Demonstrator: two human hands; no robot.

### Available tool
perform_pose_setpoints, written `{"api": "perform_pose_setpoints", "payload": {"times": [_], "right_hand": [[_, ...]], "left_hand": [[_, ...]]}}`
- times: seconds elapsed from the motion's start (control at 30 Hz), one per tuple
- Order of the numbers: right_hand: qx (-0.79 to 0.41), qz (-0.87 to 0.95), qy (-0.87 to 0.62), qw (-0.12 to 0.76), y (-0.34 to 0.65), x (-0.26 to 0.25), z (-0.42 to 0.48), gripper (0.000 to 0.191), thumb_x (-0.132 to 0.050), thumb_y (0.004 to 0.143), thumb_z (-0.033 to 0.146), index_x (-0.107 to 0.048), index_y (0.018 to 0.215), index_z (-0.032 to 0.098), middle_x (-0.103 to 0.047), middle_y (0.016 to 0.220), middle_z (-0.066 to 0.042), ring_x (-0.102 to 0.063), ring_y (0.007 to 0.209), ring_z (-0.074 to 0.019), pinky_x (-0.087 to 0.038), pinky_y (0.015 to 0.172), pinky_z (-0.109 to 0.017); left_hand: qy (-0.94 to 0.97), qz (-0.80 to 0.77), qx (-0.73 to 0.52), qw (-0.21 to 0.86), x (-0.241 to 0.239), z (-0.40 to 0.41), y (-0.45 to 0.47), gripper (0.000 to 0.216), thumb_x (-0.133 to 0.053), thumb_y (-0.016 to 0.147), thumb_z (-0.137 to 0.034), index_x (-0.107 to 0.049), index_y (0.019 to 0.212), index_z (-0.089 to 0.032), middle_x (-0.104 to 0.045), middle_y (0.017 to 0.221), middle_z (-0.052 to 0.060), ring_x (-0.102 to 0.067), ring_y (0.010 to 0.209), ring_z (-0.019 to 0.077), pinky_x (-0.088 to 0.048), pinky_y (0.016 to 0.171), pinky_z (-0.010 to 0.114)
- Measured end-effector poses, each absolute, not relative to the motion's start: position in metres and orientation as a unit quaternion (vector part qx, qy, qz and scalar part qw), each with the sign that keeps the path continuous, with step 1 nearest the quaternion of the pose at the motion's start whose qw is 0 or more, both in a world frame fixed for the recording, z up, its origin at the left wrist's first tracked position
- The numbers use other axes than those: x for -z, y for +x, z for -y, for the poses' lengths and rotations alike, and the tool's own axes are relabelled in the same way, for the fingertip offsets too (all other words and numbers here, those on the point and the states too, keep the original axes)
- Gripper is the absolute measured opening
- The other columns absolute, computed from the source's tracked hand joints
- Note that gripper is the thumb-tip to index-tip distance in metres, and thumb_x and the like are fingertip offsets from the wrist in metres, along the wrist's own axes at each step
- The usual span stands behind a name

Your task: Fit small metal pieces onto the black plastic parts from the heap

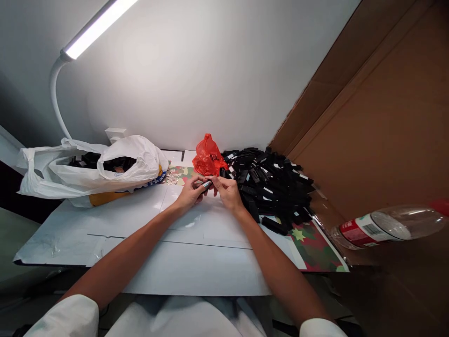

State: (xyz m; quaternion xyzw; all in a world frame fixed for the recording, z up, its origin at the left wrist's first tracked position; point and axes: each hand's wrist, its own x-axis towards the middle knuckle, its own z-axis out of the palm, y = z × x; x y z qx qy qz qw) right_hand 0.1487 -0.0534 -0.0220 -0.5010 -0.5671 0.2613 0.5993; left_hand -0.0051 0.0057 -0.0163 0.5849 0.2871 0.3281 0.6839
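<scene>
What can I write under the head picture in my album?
Left hand and right hand meet at a dark piece beside heaped black parts.

Arms (140,245) extended, left hand (190,192) beside right hand (230,192), fingers (199,179) bent

Lit lamp (100,29), pale wall (196,84), white-covered table (196,269).

free tabletop (205,269) centre, black pile (268,180) blocking right, white bag (82,180) left
</scene>
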Motion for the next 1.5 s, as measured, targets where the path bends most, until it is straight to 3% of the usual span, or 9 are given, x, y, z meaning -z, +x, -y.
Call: {"api": "perform_pose_setpoints", "payload": {"times": [0.17, 0.37, 0.6, 1.07, 1.17, 1.37, 1.5], "right_hand": [[-0.285, 0.546, -0.483, 0.623, 0.146, 0.026, 0.053, 0.049, -0.074, 0.087, 0.062, -0.086, 0.105, 0.018, -0.079, 0.092, -0.008, -0.058, 0.059, -0.0145, -0.048, 0.050, -0.028], [-0.283, 0.549, -0.471, 0.630, 0.145, 0.026, 0.055, 0.041, -0.075, 0.088, 0.055, -0.086, 0.106, 0.020, -0.077, 0.088, -0.006, -0.059, 0.061, -0.0143, -0.050, 0.053, -0.028], [-0.298, 0.526, -0.470, 0.644, 0.145, 0.028, 0.053, 0.049, -0.078, 0.084, 0.063, -0.086, 0.101, 0.017, -0.078, 0.094, -0.009, -0.059, 0.062, -0.0140, -0.050, 0.050, -0.027], [-0.281, 0.558, -0.471, 0.623, 0.146, 0.027, 0.056, 0.048, -0.070, 0.092, 0.061, -0.084, 0.091, 0.016, -0.063, 0.068, -0.003, -0.050, 0.057, -0.0131, -0.043, 0.052, -0.028], [-0.290, 0.547, -0.471, 0.629, 0.145, 0.025, 0.056, 0.049, -0.071, 0.091, 0.063, -0.084, 0.094, 0.016, -0.066, 0.072, -0.004, -0.050, 0.057, -0.0130, -0.043, 0.051, -0.028], [-0.326, 0.525, -0.468, 0.632, 0.147, 0.019, 0.054, 0.060, -0.061, 0.094, 0.071, -0.083, 0.090, 0.015, -0.059, 0.061, 0.000, -0.050, 0.051, -0.0119, -0.043, 0.051, -0.028], [-0.337, 0.526, -0.463, 0.628, 0.149, 0.017, 0.055, 0.056, -0.065, 0.092, 0.069, -0.082, 0.091, 0.016, -0.059, 0.062, 0.000, -0.051, 0.050, -0.0117, -0.043, 0.052, -0.027]], "left_hand": [[0.601, -0.286, -0.332, 0.668, 0.012, -0.001, -0.005, 0.052, -0.082, 0.075, -0.060, -0.048, 0.088, -0.022, -0.055, 0.058, -0.007, -0.034, 0.042, 0.0041, -0.020, 0.043, 0.019], [0.603, -0.266, -0.338, 0.672, 0.008, 0.003, -0.006, 0.047, -0.080, 0.080, -0.051, -0.042, 0.087, -0.024, -0.056, 0.061, -0.007, -0.034, 0.044, 0.0044, -0.021, 0.044, 0.020], [0.606, -0.245, -0.335, 0.678, 0.014, 0.000, -0.006, 0.048, -0.078, 0.082, -0.056, -0.043, 0.086, -0.023, -0.056, 0.059, -0.007, -0.033, 0.041, 0.0039, -0.020, 0.041, 0.019], [0.589, -0.236, -0.361, 0.683, 0.008, 0.006, -0.002, 0.053, -0.084, 0.075, -0.055, -0.042, 0.078, -0.023, -0.057, 0.059, -0.005, -0.041, 0.046, 0.0056, -0.022, 0.042, 0.018], [0.588, -0.244, -0.361, 0.681, 0.006, 0.006, -0.003, 0.052, -0.083, 0.076, -0.054, -0.042, 0.080, -0.023, -0.057, 0.059, -0.006, -0.039, 0.045, 0.0054, -0.022, 0.042, 0.018], [0.580, -0.271, -0.334, 0.692, 0.006, 0.004, -0.005, 0.046, -0.079, 0.079, -0.056, -0.048, 0.087, -0.023, -0.054, 0.056, -0.007, -0.029, 0.040, 0.0045, -0.014, 0.040, 0.019], [0.575, -0.268, -0.323, 0.702, 0.004, 0.003, -0.008, 0.044, -0.075, 0.081, -0.059, -0.052, 0.088, -0.022, -0.051, 0.058, -0.006, -0.025, 0.040, 0.0041, -0.011, 0.041, 0.020]]}}
